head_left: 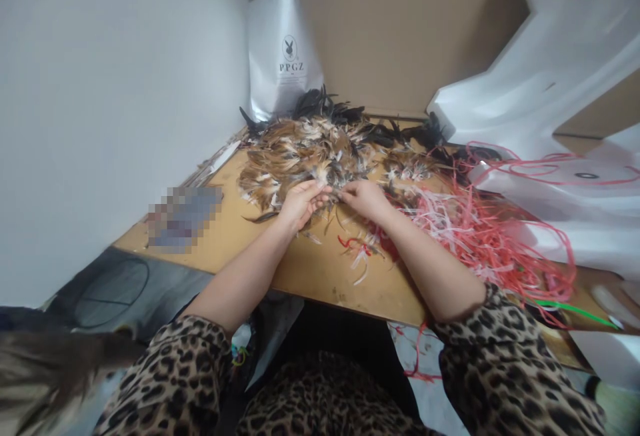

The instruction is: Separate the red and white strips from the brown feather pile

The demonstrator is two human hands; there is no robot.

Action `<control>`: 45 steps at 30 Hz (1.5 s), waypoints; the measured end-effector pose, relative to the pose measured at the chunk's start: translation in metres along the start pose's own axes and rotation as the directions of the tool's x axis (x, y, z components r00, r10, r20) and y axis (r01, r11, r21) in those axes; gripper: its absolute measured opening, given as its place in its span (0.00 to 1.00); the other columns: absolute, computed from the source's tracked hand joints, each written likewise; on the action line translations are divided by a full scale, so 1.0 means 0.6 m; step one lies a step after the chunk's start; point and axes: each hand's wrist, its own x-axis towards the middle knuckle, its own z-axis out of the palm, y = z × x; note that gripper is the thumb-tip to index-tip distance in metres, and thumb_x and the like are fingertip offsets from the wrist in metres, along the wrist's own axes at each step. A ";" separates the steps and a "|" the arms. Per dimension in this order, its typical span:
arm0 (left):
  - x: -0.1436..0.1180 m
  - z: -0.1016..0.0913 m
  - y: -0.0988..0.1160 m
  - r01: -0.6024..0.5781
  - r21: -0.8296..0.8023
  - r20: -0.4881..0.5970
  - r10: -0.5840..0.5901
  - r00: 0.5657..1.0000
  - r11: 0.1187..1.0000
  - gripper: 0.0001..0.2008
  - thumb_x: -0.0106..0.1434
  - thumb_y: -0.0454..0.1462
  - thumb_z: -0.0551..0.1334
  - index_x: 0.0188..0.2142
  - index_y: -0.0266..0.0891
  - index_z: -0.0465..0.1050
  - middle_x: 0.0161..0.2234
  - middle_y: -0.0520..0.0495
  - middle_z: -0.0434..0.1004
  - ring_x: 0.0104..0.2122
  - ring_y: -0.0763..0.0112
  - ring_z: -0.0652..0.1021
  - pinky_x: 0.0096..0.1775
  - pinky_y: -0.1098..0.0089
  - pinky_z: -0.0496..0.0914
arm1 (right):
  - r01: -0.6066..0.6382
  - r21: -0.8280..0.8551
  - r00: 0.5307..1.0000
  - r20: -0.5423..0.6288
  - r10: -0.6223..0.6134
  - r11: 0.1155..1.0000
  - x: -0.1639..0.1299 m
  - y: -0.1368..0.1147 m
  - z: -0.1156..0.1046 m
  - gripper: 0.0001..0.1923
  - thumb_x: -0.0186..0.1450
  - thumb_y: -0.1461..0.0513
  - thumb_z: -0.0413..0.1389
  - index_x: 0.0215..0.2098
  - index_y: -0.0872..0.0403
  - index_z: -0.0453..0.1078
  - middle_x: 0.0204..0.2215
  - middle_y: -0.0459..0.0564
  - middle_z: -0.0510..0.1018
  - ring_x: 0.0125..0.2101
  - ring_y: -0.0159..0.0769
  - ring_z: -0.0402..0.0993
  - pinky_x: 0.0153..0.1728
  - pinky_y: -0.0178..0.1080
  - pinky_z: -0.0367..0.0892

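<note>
A heap of brown, white and black feathers (310, 149) lies at the middle back of a wooden table (310, 269). My left hand (300, 201) and my right hand (364, 197) meet at the heap's near edge, fingers pinched together on a small bunch of feathers (334, 191) between them. Both forearms reach forward from leopard-print sleeves. What the fingertips grip is partly hidden by the hands.
A tangle of red and white strips (475, 229) spreads to the right of my right arm. White foam sheets (560, 89) pile at the right. A silver bag (283, 49) stands against the cardboard back wall. A white wall closes the left side.
</note>
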 end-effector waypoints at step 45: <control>-0.013 0.012 -0.007 0.066 0.090 0.112 -0.076 0.991 0.994 0.09 0.51 0.35 0.66 0.30 0.30 0.74 0.28 0.44 0.78 0.23 0.80 0.75 0.26 0.80 0.65 | -0.360 0.930 0.903 0.366 0.226 -0.070 -0.010 -0.053 0.019 0.11 0.48 0.63 0.63 0.26 0.53 0.66 0.16 0.38 0.69 0.19 0.23 0.65 0.24 0.29 0.63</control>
